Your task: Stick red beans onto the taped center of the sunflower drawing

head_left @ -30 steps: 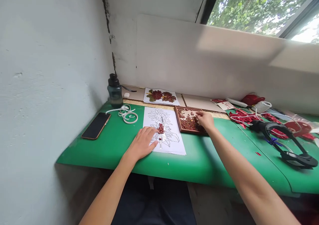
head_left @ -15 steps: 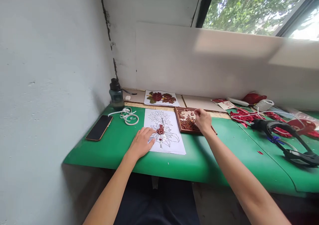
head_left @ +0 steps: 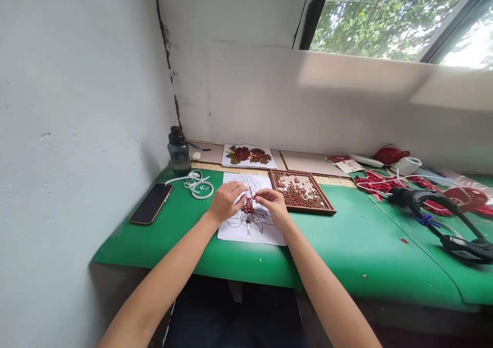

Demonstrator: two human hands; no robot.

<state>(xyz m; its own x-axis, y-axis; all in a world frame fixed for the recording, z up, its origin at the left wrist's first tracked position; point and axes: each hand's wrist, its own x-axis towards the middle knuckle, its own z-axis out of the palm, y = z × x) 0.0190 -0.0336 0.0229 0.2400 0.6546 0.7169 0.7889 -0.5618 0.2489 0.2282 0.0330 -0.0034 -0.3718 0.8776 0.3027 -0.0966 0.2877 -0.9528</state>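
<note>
A sheet of paper with a flower line drawing [head_left: 233, 232] lies on the green table. Reddish-brown beans [head_left: 247, 206] form a cluster in its middle. My left hand [head_left: 228, 202] rests over the left of the drawing, fingers bent, with a gap between thumb and forefinger. From the right, my right hand [head_left: 272, 204] reaches over the same sheet with thumb and forefinger pinched just above the cluster; whatever is between them is too small to make out. Beside that hand stands a shallow wooden tray [head_left: 332, 212] of loose beans.
Behind the drawing lies a finished-looking picture [head_left: 249, 154] of red and green clusters. At left are a phone [head_left: 151, 204], a white cable [head_left: 202, 189] and a dark bottle [head_left: 179, 151]. A black headset [head_left: 442, 217] and red ribbon-like material [head_left: 379, 182] occupy the right.
My right hand has moved left from the bean tray to the drawing. My left hand has shifted up and slightly right, nearer the top of the cluster.
</note>
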